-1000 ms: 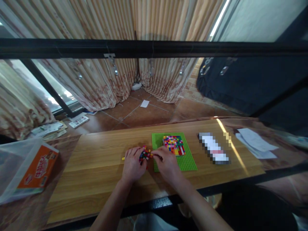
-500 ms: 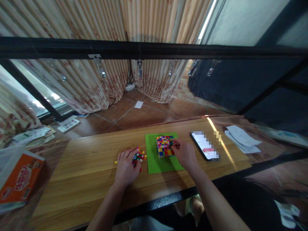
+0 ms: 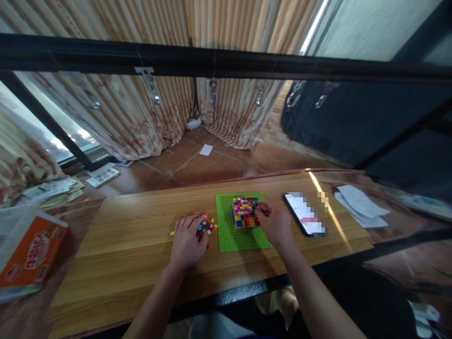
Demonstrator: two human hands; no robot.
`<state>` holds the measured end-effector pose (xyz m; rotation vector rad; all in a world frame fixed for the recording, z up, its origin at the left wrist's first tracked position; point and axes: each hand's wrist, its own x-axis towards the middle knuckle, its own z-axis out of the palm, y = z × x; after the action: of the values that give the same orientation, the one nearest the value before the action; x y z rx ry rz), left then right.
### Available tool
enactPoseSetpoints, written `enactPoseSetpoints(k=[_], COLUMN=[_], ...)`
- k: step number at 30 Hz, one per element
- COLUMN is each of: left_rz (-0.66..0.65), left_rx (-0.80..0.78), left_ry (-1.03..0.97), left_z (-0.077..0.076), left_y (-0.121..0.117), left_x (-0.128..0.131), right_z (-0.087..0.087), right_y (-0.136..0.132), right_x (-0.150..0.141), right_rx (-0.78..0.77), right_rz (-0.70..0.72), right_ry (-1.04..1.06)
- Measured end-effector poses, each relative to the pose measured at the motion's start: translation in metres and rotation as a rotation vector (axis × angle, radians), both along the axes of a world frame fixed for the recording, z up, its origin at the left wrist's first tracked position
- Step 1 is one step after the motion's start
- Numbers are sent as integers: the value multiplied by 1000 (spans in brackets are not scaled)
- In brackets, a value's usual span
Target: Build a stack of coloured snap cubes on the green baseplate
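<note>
A green baseplate (image 3: 240, 238) lies on the wooden table (image 3: 134, 245). On its far part stands a square block of many small coloured bricks (image 3: 244, 212). My right hand (image 3: 275, 223) rests at the block's right edge, fingers pinched against it; what they pinch is too small to name. Left of the plate lies a small heap of loose coloured bricks (image 3: 206, 226). My left hand (image 3: 185, 240) lies flat on the table beside that heap, fingers stretched toward it.
A phone (image 3: 305, 220) lies right of the plate, with white papers (image 3: 360, 200) further right. An orange box in a clear bag (image 3: 28, 254) sits at the left end. A black bar (image 3: 226, 63) crosses overhead; curtains and tiled floor lie beyond.
My right hand has left the loose heap and moved right to the block's right edge. My left hand has stayed by the heap. The view has shifted slightly.
</note>
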<state>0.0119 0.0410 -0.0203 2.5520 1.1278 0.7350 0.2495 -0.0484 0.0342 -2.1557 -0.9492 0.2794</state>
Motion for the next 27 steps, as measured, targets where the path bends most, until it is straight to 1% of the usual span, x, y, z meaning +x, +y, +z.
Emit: enactPoseSetpoints(k=[4, 8, 12, 18, 20, 22, 24, 25, 27], left_rz=[-8, -2, -5, 3, 10, 8, 3, 5, 12], left_rx=[6, 9, 10, 1, -4, -10, -15, -16, -17], left_ry=[0, 0, -3, -8, -13, -17, -17, -19, -23], left_z=[-1, -2, -2, 1, 2, 2, 2, 2, 1], left_y=[0, 0, 0, -2, -3, -3, -4, -4, -4], left_x=[-1, -1, -1, 0, 0, 0, 0, 0, 0], right_z=[-1, -6, -9, 0, 3, 4, 2, -1, -7], right_y=[1, 2, 4, 3, 1, 0, 2, 3, 9], right_x=[0, 2, 3, 1, -6, -20, -40, -51, -71], right_rx=[0, 0, -14, -61, -32, 67, 158, 156, 58], right_rz=[-18, -73, -82, -71, -63, 18, 205, 313, 462], right_ry=[24, 80, 71, -11, -45, -76, -105, -130, -181])
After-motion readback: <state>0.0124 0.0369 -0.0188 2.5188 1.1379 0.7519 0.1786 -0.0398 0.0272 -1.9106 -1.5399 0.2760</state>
